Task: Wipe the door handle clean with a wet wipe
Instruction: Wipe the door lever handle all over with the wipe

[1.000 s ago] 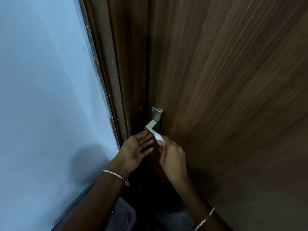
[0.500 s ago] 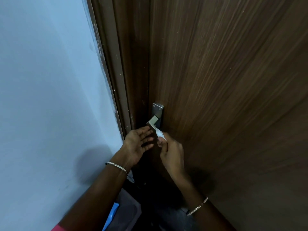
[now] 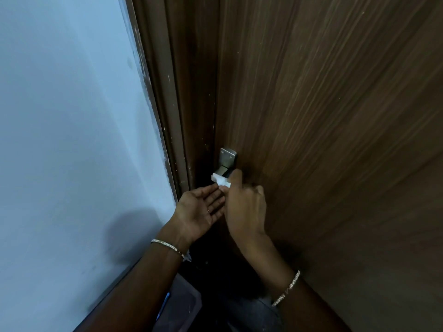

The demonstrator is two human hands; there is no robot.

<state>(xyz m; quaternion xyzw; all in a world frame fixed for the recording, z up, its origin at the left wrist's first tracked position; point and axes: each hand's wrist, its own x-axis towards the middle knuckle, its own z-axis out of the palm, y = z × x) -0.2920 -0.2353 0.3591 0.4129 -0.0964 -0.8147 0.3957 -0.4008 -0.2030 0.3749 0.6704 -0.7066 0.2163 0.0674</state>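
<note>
A silver metal door handle (image 3: pixel 227 161) is fixed to the dark brown wooden door (image 3: pixel 323 116), near its left edge. My right hand (image 3: pixel 244 207) grips a small white wet wipe (image 3: pixel 220 180) and presses it over the lever part of the handle, so most of the lever is hidden. Only the handle's back plate with two screws shows above. My left hand (image 3: pixel 201 209) hovers just below and left of the wipe, palm up, fingers spread, holding nothing.
A brown door frame (image 3: pixel 177 104) runs beside the door on the left. A pale blue wall (image 3: pixel 72 140) fills the left side. Both wrists wear thin bracelets. Dark clothing and a bit of blue show at the bottom.
My right hand has slid the wipe up and left over the end of the lever. My left hand has opened flatter beneath it. The view has shifted slightly.
</note>
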